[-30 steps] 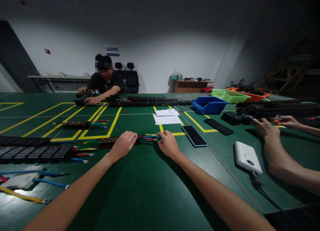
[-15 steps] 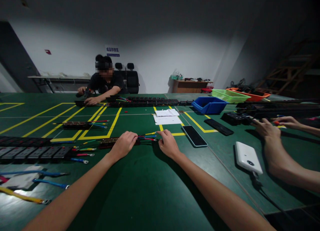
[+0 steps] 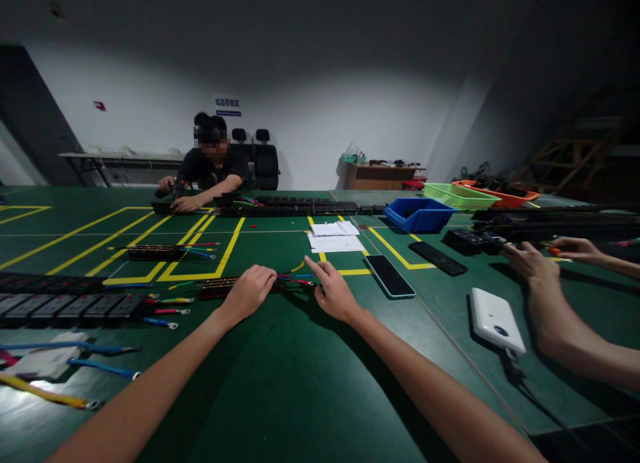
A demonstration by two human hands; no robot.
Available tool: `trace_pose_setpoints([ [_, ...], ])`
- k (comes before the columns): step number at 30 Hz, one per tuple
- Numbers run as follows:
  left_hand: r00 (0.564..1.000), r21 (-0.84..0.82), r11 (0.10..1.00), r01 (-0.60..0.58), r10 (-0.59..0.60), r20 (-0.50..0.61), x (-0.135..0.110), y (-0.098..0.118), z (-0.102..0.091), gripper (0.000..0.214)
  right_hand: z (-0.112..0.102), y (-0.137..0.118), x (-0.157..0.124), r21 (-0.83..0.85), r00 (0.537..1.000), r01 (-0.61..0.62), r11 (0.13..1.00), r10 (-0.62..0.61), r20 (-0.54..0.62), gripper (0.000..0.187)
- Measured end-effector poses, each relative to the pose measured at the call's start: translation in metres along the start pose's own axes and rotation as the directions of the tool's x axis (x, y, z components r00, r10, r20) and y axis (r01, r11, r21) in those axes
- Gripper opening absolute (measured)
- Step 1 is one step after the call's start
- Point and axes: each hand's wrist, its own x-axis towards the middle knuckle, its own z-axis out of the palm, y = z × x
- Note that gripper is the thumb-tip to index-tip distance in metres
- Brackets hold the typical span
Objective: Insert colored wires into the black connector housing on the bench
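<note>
My left hand [image 3: 250, 293] lies closed over the right end of a black wired strip [image 3: 213, 288] with thin copper-coloured lines along it. Coloured wires come out past my fingers: a yellow wire [image 3: 299, 267] bent upward and a red wire [image 3: 301, 282] with a ring lug. My right hand [image 3: 334, 291] is at these wire ends, index finger stretched out at the tip of the yellow wire, thumb apart from it. Whether the fingertip presses on the lug is hard to see. A similar wired strip [image 3: 155, 251] lies farther back on the green table [image 3: 270, 396].
Left are black socket-like modules [image 3: 75, 307] and thick lugged cables [image 3: 100, 366]. White papers [image 3: 335, 236], a phone [image 3: 389, 276], a dark phone [image 3: 437, 257], a white power bank [image 3: 497, 319] and a blue bin [image 3: 420, 213] stand ahead and right. Co-workers' hands [image 3: 533, 263] [image 3: 187, 203] work nearby.
My right index finger has straightened and moved slightly left and up, and the yellow wire's end now bends upward. My left hand stays on the strip.
</note>
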Motion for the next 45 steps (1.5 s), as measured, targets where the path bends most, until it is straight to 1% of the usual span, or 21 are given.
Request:
trace_pose_setpoints([
  [2,1.000,0.003,1.000,0.001,-0.001,0.001,0.000,0.000,-0.001,0.029,0.002,0.000,0.000,-0.019,0.997,-0.073,0.997,0.073,-0.009,0.078],
  [5,1.000,0.002,1.000,0.010,-0.010,0.007,0.000,0.002,-0.002,0.029,0.003,0.000,0.000,-0.062,0.985,-0.172,0.983,0.170,-0.033,0.063],
  [8,1.000,-0.016,0.999,0.027,-0.027,0.010,0.000,0.003,-0.004,0.030,0.002,0.000,0.000,-0.105,0.975,-0.223,0.969,0.222,-0.028,0.053],
  [11,0.999,-0.031,0.999,0.037,-0.037,0.006,0.000,0.004,-0.005,0.032,0.001,0.000,0.001,-0.137,0.970,-0.242,0.960,0.244,-0.005,0.048],
  [15,0.999,-0.039,0.998,0.038,-0.038,0.018,0.000,0.004,-0.006,0.032,0.002,0.001,0.001,-0.162,0.970,-0.241,0.957,0.243,-0.004,0.045],
  [19,1.000,-0.037,0.999,0.024,-0.023,0.014,0.000,0.004,-0.006,0.031,0.002,0.001,0.000,-0.154,0.973,-0.230,0.961,0.228,-0.031,0.042],
  [22,0.999,-0.025,0.999,0.029,-0.028,0.020,0.001,0.004,-0.006,0.031,0.001,-0.001,0.000,-0.145,0.968,-0.243,0.959,0.231,-0.100,0.037],
  [25,1.000,-0.009,1.000,0.022,-0.022,0.021,0.001,0.005,-0.006,0.031,-0.001,-0.003,0.000,-0.125,0.953,-0.264,0.956,0.239,-0.187,0.030],
  [30,1.000,0.005,1.000,0.011,-0.011,0.016,0.000,0.004,-0.005,0.029,-0.002,-0.004,-0.001,-0.087,0.949,-0.237,0.968,0.212,-0.234,0.021],
  [36,1.000,-0.012,1.000,0.017,-0.017,0.003,0.000,0.003,-0.004,0.031,-0.003,-0.006,-0.001,-0.056,0.949,-0.211,0.976,0.191,-0.250,0.020],
  [39,1.000,-0.011,1.000,0.025,-0.025,0.008,0.000,0.003,-0.004,0.032,-0.004,-0.006,-0.001,-0.049,0.953,-0.176,0.983,0.158,-0.257,0.018],
  [42,0.999,-0.018,0.999,0.031,-0.030,0.017,0.000,0.004,-0.005,0.031,-0.005,-0.007,-0.002,-0.058,0.968,-0.149,0.987,0.133,-0.212,0.017],
  [45,1.000,-0.025,0.999,0.028,-0.028,0.011,0.000,0.005,-0.006,0.033,-0.006,-0.009,-0.002,-0.073,0.976,-0.162,0.984,0.149,-0.159,0.016],
])
